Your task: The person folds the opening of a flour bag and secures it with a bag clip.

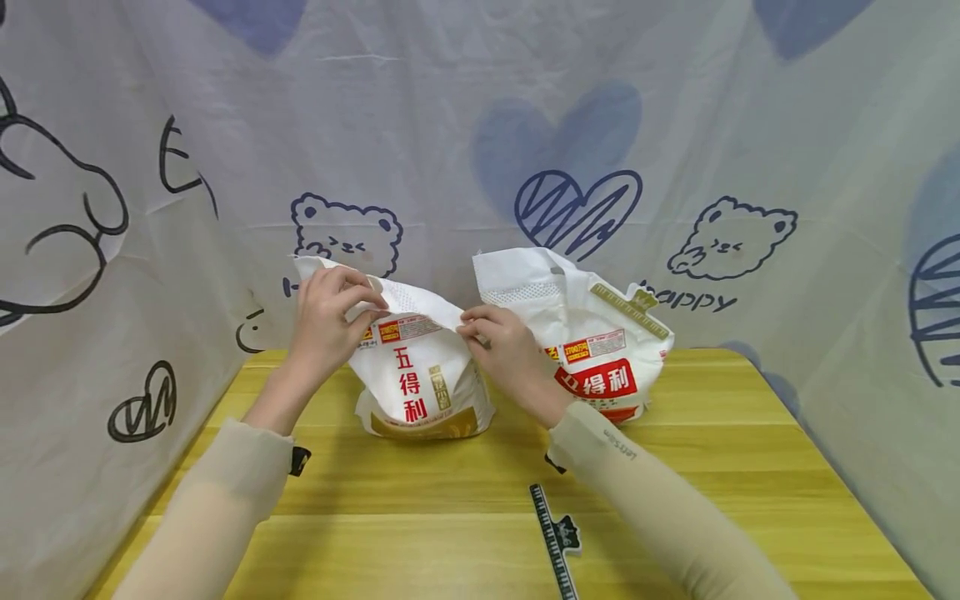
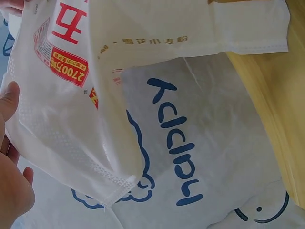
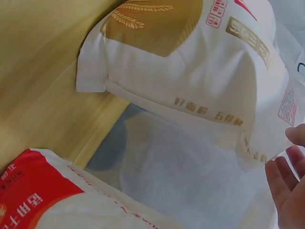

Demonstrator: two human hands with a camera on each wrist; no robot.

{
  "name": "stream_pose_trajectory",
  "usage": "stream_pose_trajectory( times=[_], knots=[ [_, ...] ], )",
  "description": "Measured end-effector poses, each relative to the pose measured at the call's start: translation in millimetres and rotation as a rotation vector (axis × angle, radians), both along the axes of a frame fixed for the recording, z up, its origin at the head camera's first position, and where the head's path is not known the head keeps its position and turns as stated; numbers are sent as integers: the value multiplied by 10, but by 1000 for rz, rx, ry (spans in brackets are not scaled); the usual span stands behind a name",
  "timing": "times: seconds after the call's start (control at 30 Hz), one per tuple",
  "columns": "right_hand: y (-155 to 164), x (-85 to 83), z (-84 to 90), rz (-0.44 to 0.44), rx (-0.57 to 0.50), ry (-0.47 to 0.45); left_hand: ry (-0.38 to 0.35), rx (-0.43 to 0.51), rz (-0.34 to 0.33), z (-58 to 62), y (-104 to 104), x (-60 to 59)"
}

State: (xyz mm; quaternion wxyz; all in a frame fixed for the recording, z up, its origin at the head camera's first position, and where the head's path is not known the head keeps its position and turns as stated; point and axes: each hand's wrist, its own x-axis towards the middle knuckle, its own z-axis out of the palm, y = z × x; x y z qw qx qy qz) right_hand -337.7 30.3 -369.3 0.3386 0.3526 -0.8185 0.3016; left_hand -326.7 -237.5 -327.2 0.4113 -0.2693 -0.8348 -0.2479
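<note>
A white flour bag (image 1: pixel 461 387) with red characters stands on the table, its top edge folded over toward me. My left hand (image 1: pixel 333 308) grips the folded top near its left end, thumb in front. At the right end of the fold, my right hand (image 1: pixel 504 343) pinches the edge between thumb and fingers. The left wrist view shows the left hand (image 2: pixel 16 176) at the bag's perforated top strip (image 2: pixel 62 148). In the right wrist view, the right hand (image 3: pixel 288 186) holds the top corner of the bag (image 3: pixel 190 76), printed with gold wheat ears.
Right of it stands a second flour bag (image 1: pixel 652 367) with a red label, a gold ruler-like clip (image 1: pixel 630 310) fastened across its folded corner. A black ruler-like clip (image 1: pixel 553 537) lies on the wooden table (image 1: pixel 420 517) near the front. A printed curtain (image 1: pixel 435 150) hangs behind.
</note>
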Motion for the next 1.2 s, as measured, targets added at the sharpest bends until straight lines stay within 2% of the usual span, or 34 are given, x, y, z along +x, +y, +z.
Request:
stream_pose_trajectory(
  times=[0.23, 0.43, 0.57, 0.7, 0.83, 0.93, 1.07, 1.2],
  knots=[
    [-109, -69, -101, -54, 27, 73, -25, -4, 36, -93, -57, -49],
    [-186, -63, -85, -76, 12, 14, -73, -30, 54, -111, -90, -78],
    [-220, -53, -65, -76, -14, -100, -109, -70, 43, -62, -77, -88],
    [-229, -26, -63, -68, -49, -183, -96, -69, 37, 9, -29, -113],
    [-235, -27, -64, -45, -92, -181, -68, -31, 47, 84, 35, -162],
    [-247, -46, -63, -43, -131, -181, -74, -15, 47, 136, 66, -209],
    [-264, -71, -56, -49, -180, -196, -113, -35, 30, 203, 93, -265],
    [-288, -102, -45, -26, -210, -194, -192, -83, 5, 271, 100, -292]
  ],
)
